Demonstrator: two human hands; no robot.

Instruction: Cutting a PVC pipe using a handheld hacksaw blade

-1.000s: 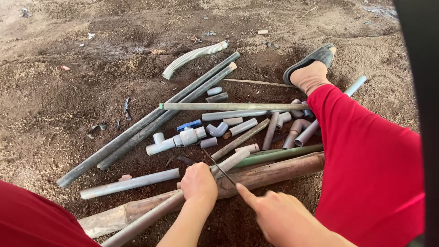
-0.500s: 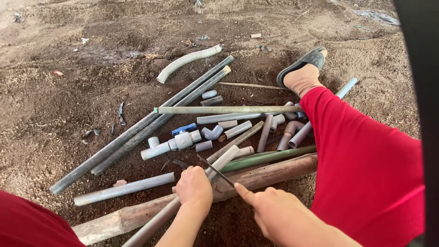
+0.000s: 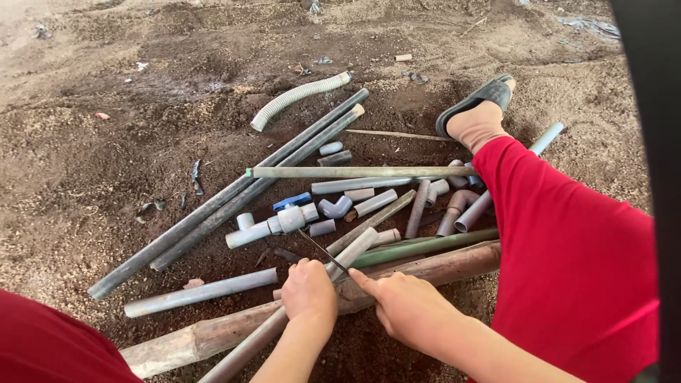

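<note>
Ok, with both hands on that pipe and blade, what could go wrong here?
The thin saw blade runs bare between the left hand and the right hand, so a slip might cut a finger. The grey pipe rests only on a rough log and could roll. Loose pipe offcuts lie close by on the soil.

Blade (image 3: 323, 250) slid forward — hands steady

Grey pipes (image 3: 227, 202); blue valve handle (image 3: 292, 201); red trousers (image 3: 567, 248); brown soil (image 3: 106, 142); green pipe (image 3: 425, 247).

Soft, even daylight over brown soil, faint shadows, no glare, sharp focus, dark blurred band at right edge.
</note>
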